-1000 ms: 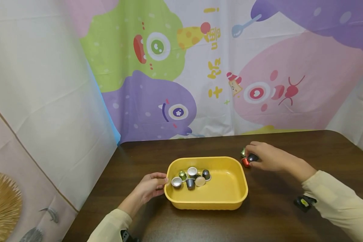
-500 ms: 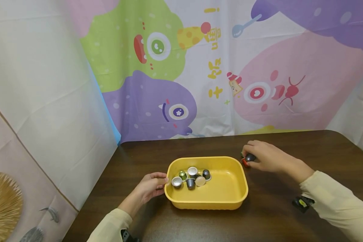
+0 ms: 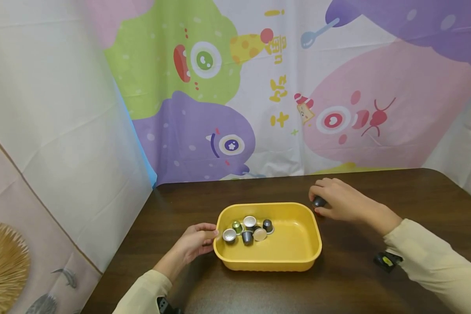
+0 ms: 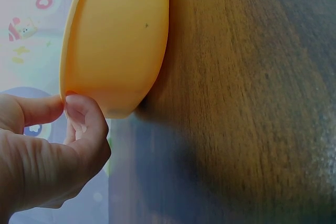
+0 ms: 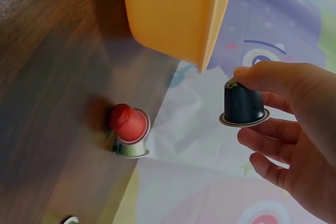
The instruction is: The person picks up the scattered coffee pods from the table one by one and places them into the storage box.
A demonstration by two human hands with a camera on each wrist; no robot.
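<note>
My left hand [image 3: 196, 243] pinches the left rim of a yellow plastic tray [image 3: 274, 266], thumb on one side and curled finger on the other in the left wrist view. Just beyond the tray's right end, my right hand [image 3: 339, 199] holds a black coffee capsule [image 5: 243, 103] between thumb and fingers. The right wrist view has that capsule raised off the table, its rim downward there. On the table lie a red capsule [image 5: 128, 123] and a pale green capsule [image 5: 132, 149], close together. The right hand hides both from the head view.
Several capsules lie in the tray's left half, among them a green one [image 3: 237, 227] and a dark one [image 3: 247, 238]. Another capsule [image 5: 70, 220] is cut off at the right wrist view's bottom edge. A printed cloth [image 3: 274, 152] hangs behind the brown table [image 3: 180, 279].
My right hand has closed on the black capsule and shifted left and slightly back with it, covering the red and green capsules in the head view. The left hand and tray stay put.
</note>
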